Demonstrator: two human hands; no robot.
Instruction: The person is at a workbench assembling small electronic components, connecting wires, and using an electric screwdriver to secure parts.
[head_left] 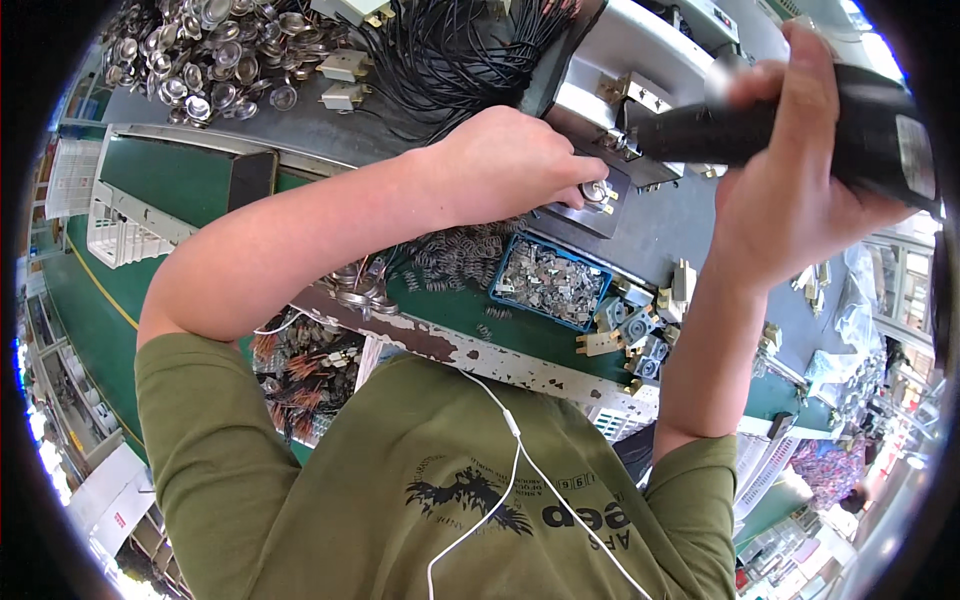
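My left hand reaches across the bench with its fingers closed on a small round metal-rimmed part with brass prongs. That part sits at a metal fixture block. Raised on the right, my right hand wraps round a black power screwdriver, partly blurred. Its nose points left toward the metal holder behind the block. Below my left hand lie a heap of coil springs and a blue tray of small metal pieces.
Round metal caps are heaped at the far left, beside a bundle of black cords. White blocks with brass prongs lie right of the tray. A chipped metal rail edges the bench near me. Another person is far right.
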